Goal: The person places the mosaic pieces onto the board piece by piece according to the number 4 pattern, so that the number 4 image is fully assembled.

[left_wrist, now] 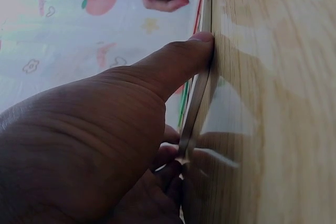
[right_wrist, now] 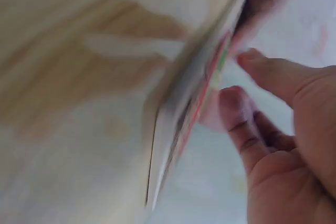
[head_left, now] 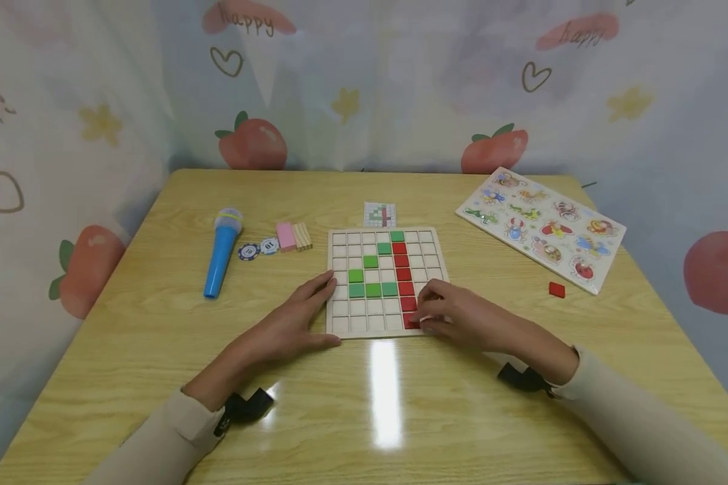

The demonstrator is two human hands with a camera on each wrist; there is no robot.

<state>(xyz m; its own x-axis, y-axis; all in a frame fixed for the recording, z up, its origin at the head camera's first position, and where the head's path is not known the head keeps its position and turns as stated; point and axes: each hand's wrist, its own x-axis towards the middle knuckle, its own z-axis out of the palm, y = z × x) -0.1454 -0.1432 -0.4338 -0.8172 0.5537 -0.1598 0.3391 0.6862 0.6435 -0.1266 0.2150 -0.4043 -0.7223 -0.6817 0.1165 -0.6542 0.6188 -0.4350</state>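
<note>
The square wooden grid board (head_left: 388, 283) sits mid-table, hemmed at 9 o'clock by the left hand (head_left: 291, 323) and at 4 o'clock by the right hand (head_left: 455, 315). Toward 10 o'clock stand a blue toy microphone (head_left: 222, 252), two poker chips (head_left: 258, 248) and pink and wooden blocks (head_left: 294, 236). At 2 o'clock lies an animal peg puzzle (head_left: 540, 225); a loose red tile (head_left: 557, 289) lies at 3. Bare tabletop (head_left: 388, 417) runs at 6 o'clock.

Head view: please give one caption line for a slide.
Left hand steadies the wooden grid board while right hand touches a red tile.
</note>
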